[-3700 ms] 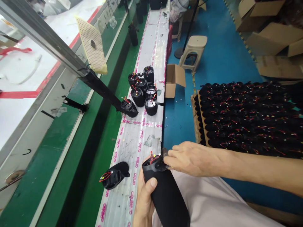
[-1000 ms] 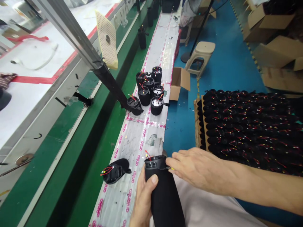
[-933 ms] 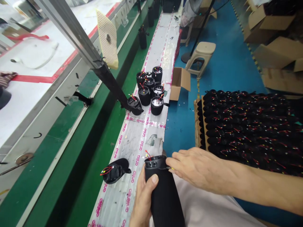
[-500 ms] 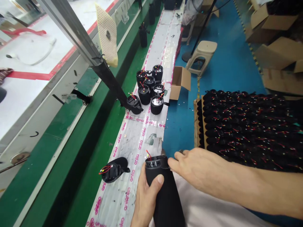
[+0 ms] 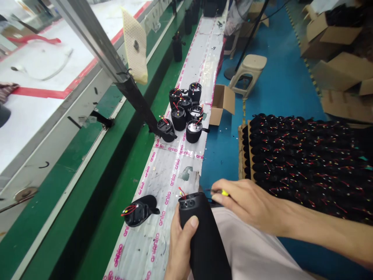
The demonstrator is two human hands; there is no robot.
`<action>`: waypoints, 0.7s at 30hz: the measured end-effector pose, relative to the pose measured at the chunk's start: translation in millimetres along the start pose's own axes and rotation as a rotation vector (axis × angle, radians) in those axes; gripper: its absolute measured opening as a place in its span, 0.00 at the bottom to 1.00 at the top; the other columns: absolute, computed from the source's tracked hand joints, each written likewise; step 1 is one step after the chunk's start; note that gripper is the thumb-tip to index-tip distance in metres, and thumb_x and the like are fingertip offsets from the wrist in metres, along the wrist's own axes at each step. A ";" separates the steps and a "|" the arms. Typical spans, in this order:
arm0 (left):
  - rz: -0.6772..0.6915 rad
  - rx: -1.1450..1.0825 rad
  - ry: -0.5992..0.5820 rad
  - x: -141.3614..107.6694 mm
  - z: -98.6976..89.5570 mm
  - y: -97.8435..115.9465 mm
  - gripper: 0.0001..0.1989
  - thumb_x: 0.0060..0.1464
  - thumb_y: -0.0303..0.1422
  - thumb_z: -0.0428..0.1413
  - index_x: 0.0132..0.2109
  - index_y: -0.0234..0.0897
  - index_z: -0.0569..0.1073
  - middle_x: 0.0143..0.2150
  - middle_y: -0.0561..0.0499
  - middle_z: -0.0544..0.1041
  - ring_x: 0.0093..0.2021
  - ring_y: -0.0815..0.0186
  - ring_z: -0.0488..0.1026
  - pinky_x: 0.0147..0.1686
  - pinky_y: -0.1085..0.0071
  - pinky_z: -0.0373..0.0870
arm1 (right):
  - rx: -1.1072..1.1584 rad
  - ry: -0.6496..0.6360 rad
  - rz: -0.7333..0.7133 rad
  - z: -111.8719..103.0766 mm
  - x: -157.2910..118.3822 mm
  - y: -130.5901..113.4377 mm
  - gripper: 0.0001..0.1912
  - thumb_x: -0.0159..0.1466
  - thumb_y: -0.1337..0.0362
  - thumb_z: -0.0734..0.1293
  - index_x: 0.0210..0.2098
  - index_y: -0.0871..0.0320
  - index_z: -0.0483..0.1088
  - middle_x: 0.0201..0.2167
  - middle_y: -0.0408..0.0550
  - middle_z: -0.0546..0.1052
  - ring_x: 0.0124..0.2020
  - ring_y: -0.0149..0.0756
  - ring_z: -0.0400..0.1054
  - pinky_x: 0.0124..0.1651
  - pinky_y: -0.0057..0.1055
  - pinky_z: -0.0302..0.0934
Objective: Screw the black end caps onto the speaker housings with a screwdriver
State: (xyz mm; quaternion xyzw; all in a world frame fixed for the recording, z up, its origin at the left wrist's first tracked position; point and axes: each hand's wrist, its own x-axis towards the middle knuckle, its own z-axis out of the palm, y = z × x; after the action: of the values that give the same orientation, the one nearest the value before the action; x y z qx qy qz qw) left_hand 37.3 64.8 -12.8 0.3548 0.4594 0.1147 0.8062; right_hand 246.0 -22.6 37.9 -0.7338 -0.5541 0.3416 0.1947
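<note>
My left hand [image 5: 183, 237] is wrapped around a black cylindrical speaker housing [image 5: 205, 237], thumb across its front. The housing is tilted, with its open end up and red and white wires coming out of it. At the right of that rim, my right hand [image 5: 233, 196] is closed on a thin tool with a yellow handle [image 5: 224, 193]. Its narrow dark tip points left towards the rim; whether it touches cannot be made out. To the left, another black speaker housing [image 5: 141, 210] lies on the bench with red wires at its end.
Several black housings [image 5: 178, 118] stand farther along the narrow white bench [image 5: 171, 171]. A slanted metal post [image 5: 96, 42] rises at its left edge. Right of it are an open carton [image 5: 223, 103], a plastic stool [image 5: 250, 72] and rows of wired black housings [image 5: 297, 155].
My right hand has drawn slightly back from the rim, and its yellow-handled tool now shows. A black flap or strip no longer sticks out at the rim's right side. The left hand keeps its hold.
</note>
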 end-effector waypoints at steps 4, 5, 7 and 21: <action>-0.086 -0.118 0.094 2.1 -7.0 -3.5 0.26 0.54 0.48 0.66 0.58 0.44 0.81 0.62 0.47 0.82 0.72 0.44 0.66 0.75 0.52 0.55 | 0.124 -0.004 0.176 9.1 -9.2 4.6 0.21 0.79 0.49 0.53 0.60 0.51 0.68 0.44 0.46 0.82 0.43 0.41 0.78 0.45 0.38 0.67; -0.126 -0.189 0.080 3.3 -10.5 -3.2 0.23 0.54 0.48 0.65 0.54 0.44 0.84 0.60 0.48 0.83 0.73 0.44 0.64 0.76 0.52 0.53 | 0.132 -0.022 0.187 13.5 -11.1 4.2 0.21 0.79 0.48 0.54 0.63 0.49 0.66 0.47 0.46 0.82 0.46 0.42 0.78 0.48 0.40 0.68; -0.187 -0.308 -0.001 5.9 -18.6 -1.0 0.17 0.53 0.46 0.65 0.45 0.42 0.86 0.55 0.47 0.85 0.74 0.43 0.63 0.76 0.51 0.51 | 0.165 -0.037 0.195 23.0 -12.5 2.3 0.22 0.78 0.47 0.54 0.67 0.45 0.64 0.52 0.46 0.81 0.52 0.43 0.77 0.53 0.42 0.68; -0.151 -0.371 -0.102 3.1 -5.6 -11.9 0.30 0.60 0.45 0.61 0.67 0.41 0.75 0.63 0.43 0.81 0.70 0.43 0.70 0.72 0.49 0.60 | 0.776 -0.064 0.399 62.6 4.7 20.0 0.31 0.74 0.38 0.56 0.58 0.56 0.71 0.26 0.41 0.75 0.30 0.38 0.73 0.37 0.35 0.70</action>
State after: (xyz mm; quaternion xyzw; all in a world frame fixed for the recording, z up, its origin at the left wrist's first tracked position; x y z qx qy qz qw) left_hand 32.8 60.4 -24.7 0.1702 0.4144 0.1184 0.8862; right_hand 215.4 -30.1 -20.0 -0.6879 -0.2380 0.5779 0.3691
